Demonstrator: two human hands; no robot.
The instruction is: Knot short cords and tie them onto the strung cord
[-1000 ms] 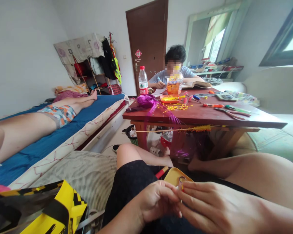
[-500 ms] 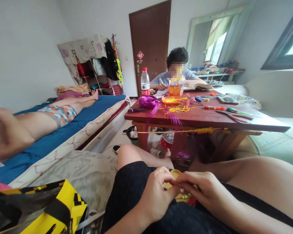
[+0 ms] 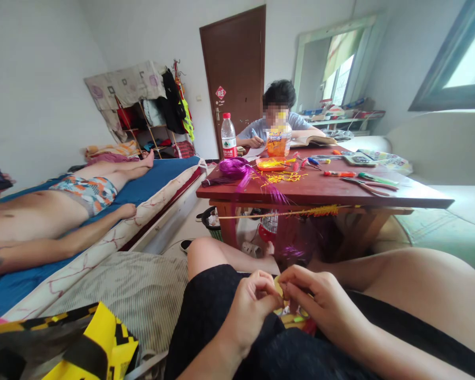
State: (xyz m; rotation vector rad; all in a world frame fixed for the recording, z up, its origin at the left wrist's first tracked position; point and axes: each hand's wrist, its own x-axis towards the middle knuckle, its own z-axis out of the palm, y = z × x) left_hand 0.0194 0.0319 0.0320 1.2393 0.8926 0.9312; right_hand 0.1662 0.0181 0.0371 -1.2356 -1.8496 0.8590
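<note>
Over my lap, my left hand [image 3: 257, 303] and my right hand [image 3: 314, 295] meet with their fingertips pinched close together. Something small and thin seems to sit between them, too fine to make out. Below and behind the fingers shows part of a yellow container [image 3: 288, 320] with small coloured items in it, mostly covered by my hands. Black cloth [image 3: 214, 306] covers my thighs under both wrists.
A red-brown table [image 3: 316, 190] ahead carries purple thread [image 3: 237, 171], an orange tray [image 3: 267, 164] with yellow pieces, pliers [image 3: 370, 186] and bottles. A stick [image 3: 253, 216] with yellow pieces lies along its front. One person writes behind it; another lies on the bed [image 3: 170, 179]. A yellow-black bag [image 3: 103, 343] stands left.
My view has shifted slightly to the right. My fingertips stay pinched together with small shifts. The lying person's arm has come down onto the bed.
</note>
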